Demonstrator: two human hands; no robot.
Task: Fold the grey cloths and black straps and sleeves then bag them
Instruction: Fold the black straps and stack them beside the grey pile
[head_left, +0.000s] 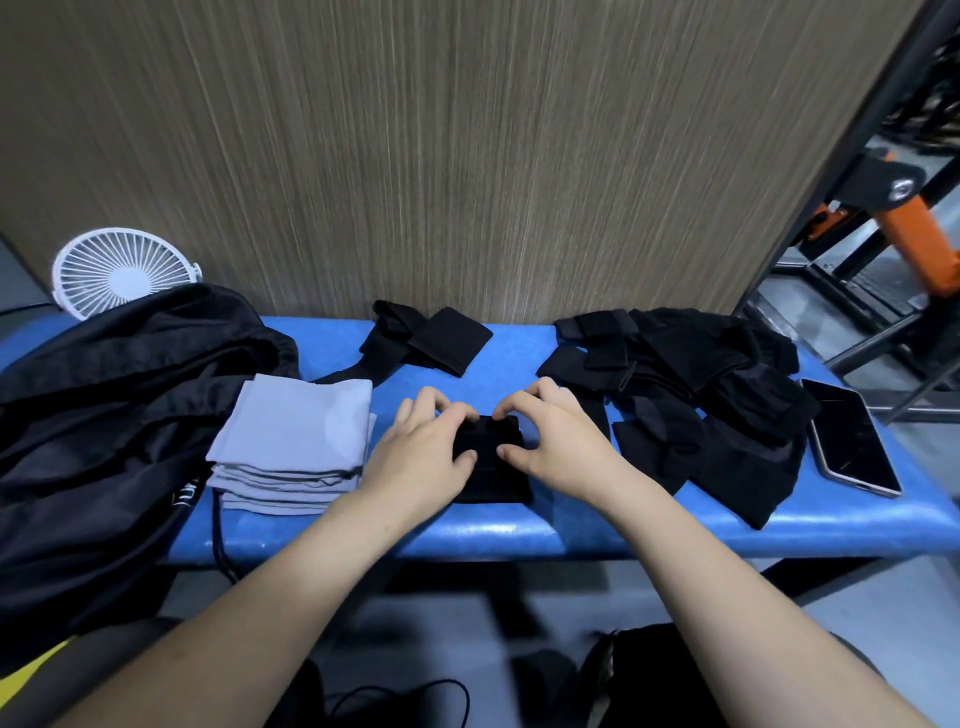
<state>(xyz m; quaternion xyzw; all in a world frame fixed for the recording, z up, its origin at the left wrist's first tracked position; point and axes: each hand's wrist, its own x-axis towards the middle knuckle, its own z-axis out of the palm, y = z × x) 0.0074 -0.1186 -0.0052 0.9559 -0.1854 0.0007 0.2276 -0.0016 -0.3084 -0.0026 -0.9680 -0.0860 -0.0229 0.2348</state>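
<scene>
Soft indoor light, wide-angle view, blurring toward the edges

Even light is falling from above onto the blue bench (519, 530), leaving a pale sheen along its front edge. The black cloth pile (701, 395) on the bench is losing its folds in darkness. The wooden wall (415, 156) behind the bench is smearing into streaks, the floor below the bench is looking soft, and straight lines are bowing outward near the corners.

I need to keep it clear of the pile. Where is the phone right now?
In the head view, the phone lies face up at the far right end of the blue bench, just right of the unfolded black pile.
</scene>
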